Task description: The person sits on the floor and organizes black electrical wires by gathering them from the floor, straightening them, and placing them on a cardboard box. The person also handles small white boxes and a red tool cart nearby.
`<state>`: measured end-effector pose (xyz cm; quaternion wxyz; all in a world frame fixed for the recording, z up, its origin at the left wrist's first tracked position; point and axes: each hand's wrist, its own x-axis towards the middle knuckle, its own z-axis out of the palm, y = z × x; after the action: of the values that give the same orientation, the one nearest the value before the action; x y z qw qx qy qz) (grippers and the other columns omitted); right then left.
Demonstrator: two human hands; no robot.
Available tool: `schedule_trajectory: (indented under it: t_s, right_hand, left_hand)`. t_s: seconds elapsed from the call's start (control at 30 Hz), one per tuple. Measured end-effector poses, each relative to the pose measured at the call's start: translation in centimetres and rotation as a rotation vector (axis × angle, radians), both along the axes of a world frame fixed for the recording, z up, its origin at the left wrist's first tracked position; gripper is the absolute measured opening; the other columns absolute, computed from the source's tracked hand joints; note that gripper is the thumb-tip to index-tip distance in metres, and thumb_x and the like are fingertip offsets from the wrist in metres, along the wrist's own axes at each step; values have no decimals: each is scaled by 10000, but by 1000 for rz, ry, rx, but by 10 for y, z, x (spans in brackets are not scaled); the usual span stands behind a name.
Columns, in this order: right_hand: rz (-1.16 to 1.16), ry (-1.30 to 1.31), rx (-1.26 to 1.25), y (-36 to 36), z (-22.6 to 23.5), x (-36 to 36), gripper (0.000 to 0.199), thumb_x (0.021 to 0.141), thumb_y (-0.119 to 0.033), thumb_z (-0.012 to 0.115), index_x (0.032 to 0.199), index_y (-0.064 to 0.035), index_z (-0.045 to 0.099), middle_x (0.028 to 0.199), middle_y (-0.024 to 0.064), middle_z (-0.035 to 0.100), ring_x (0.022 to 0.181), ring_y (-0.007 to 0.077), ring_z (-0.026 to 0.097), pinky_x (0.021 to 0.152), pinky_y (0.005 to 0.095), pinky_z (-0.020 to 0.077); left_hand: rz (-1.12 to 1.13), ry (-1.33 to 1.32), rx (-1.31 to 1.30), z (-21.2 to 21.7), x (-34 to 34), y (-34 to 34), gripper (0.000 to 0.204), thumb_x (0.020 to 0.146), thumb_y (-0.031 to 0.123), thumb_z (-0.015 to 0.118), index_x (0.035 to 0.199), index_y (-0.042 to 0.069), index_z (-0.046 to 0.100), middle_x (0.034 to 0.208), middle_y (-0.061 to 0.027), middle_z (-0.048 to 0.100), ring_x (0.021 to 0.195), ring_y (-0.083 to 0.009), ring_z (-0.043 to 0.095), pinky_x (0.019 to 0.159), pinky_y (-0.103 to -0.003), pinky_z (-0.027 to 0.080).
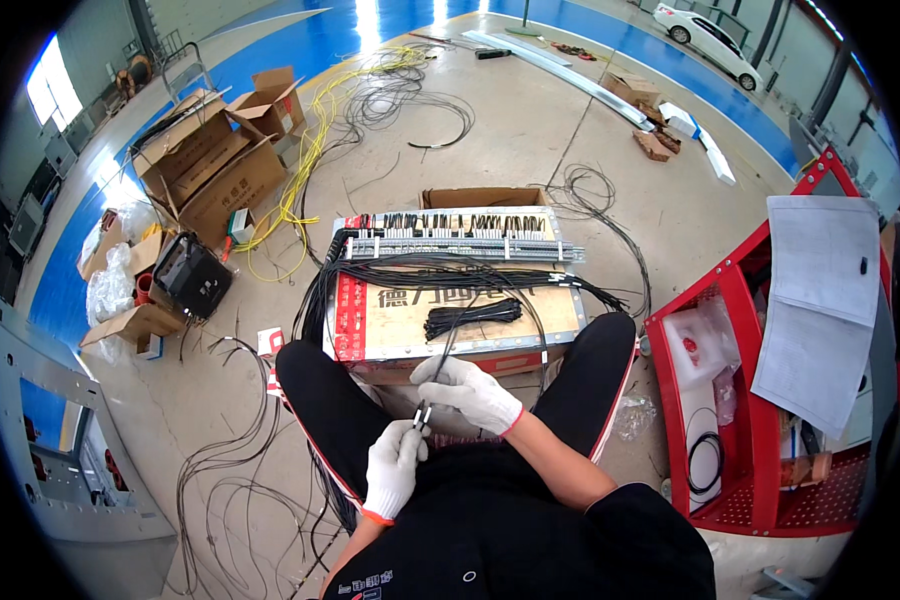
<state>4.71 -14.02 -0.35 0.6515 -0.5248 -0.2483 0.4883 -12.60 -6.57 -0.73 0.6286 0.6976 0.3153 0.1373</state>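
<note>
White knit gloves cover both my hands, which meet between my knees. My left hand (394,468) is closed around the ends of thin black cables (423,409) with white marker sleeves. Just above it, my right hand (462,393) pinches the same cables, which run up towards a wooden box (400,340). On that box lies a metal terminal rail (450,248) with a row of black wires along it. A thick bundle of black cables (420,273) crosses in front of the rail. Nearer to me rests a bunch of black cable ties (473,318).
At the right stands a red metal frame (740,400) with paper drawings (818,300) over it. Opened cardboard boxes (210,165), a black case (192,275) and yellow cable (315,150) lie at the left. Loose black cables (235,470) coil on the floor beside my left leg.
</note>
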Motion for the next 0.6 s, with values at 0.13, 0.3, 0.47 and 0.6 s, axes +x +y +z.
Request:
schedule_trajectory:
  t_s: [0.13,0.3,0.47,0.6]
  right_hand:
    - [-142,364,109,-1,-9,27,128,982,-194,572,1045,-83,581,676,-53,464,550,35,362,478,202,274]
    - [-285,330,177,-8,1,53,162,1019,-195,515,999,-40,556,635,-55,393,483,33,303,433,189,217]
    - [-500,359,197,-13,9,58,175,1008,-192,530,984,-22,565,618,-47,430,475,16,300,429,188,213]
    - [-506,51,59,-16,14,55,179,962,-230,600,916,-57,605,661,-30,546,520,7,385,467,187,283]
  left_hand:
    - [-40,-18,-288,2,-6,4,194,1003,129,451,972,13,603,629,37,476,518,-35,364,476,-212,273]
    - [-83,0,-284,-10,-17,9,194,1004,124,455,978,3,604,646,30,492,539,-43,384,499,-220,303]
    - [-152,49,-66,-38,-17,8,199,1005,124,457,1021,13,621,694,16,556,574,-53,437,542,-223,372]
    - [-165,147,-248,-14,-11,2,232,1001,129,472,1096,7,644,716,1,601,576,-47,470,533,-208,403]
